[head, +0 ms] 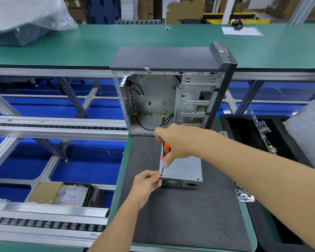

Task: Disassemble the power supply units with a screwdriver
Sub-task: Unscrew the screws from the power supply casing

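Grey power supply (185, 170), right hand (176, 140) gripping screwdriver (165, 151), left hand (146, 180) pinching its tip at edge

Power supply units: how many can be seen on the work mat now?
1. The power supply unit lies on the dark mat in front of the open computer case. The plastic-wrapped items on the far table could hide others; I cannot tell.

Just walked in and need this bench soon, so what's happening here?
A person is taking apart a power supply unit on the dark mat. Their right hand grips an orange screwdriver, tip at the unit's near-left corner, where the left hand pinches. An opened computer case stands behind.
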The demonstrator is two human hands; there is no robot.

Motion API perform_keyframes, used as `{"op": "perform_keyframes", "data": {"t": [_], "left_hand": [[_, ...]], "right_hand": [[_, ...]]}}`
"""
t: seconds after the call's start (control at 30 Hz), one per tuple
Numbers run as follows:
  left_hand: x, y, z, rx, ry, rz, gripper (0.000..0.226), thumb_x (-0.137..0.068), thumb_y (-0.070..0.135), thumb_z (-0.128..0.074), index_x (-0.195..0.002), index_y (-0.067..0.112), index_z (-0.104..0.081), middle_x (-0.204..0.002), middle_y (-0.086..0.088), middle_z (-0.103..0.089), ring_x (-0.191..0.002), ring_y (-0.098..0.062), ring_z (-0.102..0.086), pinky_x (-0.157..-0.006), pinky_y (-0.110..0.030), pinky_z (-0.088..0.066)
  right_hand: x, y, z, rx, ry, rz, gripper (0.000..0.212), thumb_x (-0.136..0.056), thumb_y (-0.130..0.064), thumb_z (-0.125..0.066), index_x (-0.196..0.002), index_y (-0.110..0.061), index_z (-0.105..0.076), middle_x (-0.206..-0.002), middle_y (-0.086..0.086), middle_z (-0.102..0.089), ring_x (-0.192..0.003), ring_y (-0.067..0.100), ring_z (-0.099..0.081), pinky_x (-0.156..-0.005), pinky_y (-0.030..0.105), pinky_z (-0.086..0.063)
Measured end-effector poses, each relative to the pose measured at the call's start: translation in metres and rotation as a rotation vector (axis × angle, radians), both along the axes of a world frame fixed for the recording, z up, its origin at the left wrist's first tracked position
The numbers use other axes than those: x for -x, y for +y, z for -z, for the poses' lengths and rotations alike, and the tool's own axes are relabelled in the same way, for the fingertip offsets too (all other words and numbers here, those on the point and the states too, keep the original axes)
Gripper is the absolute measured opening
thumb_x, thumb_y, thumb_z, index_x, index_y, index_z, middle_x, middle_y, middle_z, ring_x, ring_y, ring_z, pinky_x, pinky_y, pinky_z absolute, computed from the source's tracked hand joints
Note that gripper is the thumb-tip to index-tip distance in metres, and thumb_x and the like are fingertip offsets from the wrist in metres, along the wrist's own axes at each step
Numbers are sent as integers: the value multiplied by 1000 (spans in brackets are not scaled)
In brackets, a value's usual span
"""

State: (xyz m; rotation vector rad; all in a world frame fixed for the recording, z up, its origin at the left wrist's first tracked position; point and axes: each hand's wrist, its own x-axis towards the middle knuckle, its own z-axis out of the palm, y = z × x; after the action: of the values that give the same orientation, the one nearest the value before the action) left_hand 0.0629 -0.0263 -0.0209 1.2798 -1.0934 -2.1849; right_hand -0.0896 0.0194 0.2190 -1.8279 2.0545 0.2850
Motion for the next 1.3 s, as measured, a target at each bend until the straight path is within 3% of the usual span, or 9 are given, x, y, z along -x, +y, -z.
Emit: {"op": "perform_keyframes", "data": {"t": [0.17,0.3,0.37,0.5,0.7,0.93,1.1,1.2,1.3], "left_hand": [[-1,2,2,52,-43,22,9,-92,7,-70,-90,-2,-68,-81,-15,-68,-72,-21,-64,-73,-28,-56],[-3,6,7,43,-24,14,17,-91,15,-73,-82,4,-64,-80,-12,-66,-73,-21,-63,-76,-29,-55],[-4,7,7,50,-19,10,20,-91,18,-74,-79,5,-63,-80,-12,-65,-74,-21,-63,-78,-30,-55],[-4,9,8,31,-14,-10,19,-90,18,-74,-77,8,-65,-79,-12,-66,-75,-21,-65,-78,-30,-56],[-4,7,6,-86,65,-48,13,-90,6,-71,-79,0,-69,-86,-18,-68,-81,-24,-69,-77,-29,-58],[-3,6,3,-84,38,-65,16,-90,0,-70,-74,-1,-70,-82,-18,-69,-78,-25,-70,-73,-29,-59],[-2,6,5,-67,24,-61,22,-90,0,-70,-68,2,-70,-80,-17,-70,-75,-24,-70,-72,-28,-59],[-1,6,5,-53,6,-53,22,-90,1,-70,-68,3,-70,-79,-17,-70,-74,-24,-70,-72,-28,-59],[-1,5,6,-33,-18,-48,29,-90,0,-70,-62,7,-69,-76,-16,-69,-72,-23,-70,-70,-28,-59]], "right_hand": [[-2,1,6,149,222,-91,34,-102,-49,-42,-114,-17,-42,-74,3,-34,-63,26,-43,-48,35,-33],[-2,0,6,122,-84,-44,32,-88,-36,-63,-106,-18,-44,-92,2,-50,-88,27,-53,-71,42,-51],[-3,0,7,104,-71,-13,43,-87,-50,-65,-106,-18,-44,-93,3,-48,-87,26,-50,-64,39,-46],[-7,-1,2,79,317,-86,55,-95,-68,-36,-112,-17,-46,-75,4,-35,-68,25,-45,-47,33,-27],[-6,1,9,157,25,-63,33,-92,-36,-60,-101,-15,-36,-86,7,-51,-82,31,-52,-66,41,-48],[-3,3,8,191,276,-72,46,-98,-62,-37,-102,-16,-34,-70,3,-38,-64,25,-38,-53,35,-33],[-1,4,8,129,28,-94,44,-89,-47,-61,-113,-16,-42,-109,6,-52,-97,28,-47,-70,37,-40],[-3,6,6,111,99,-15,60,-87,-72,-47,-107,-16,-39,-82,2,-45,-81,28,-46,-54,32,-31],[-5,4,4,132,267,-78,47,-99,-55,-37,-114,-11,-42,-73,4,-38,-65,26,-42,-50,35,-32]]}}
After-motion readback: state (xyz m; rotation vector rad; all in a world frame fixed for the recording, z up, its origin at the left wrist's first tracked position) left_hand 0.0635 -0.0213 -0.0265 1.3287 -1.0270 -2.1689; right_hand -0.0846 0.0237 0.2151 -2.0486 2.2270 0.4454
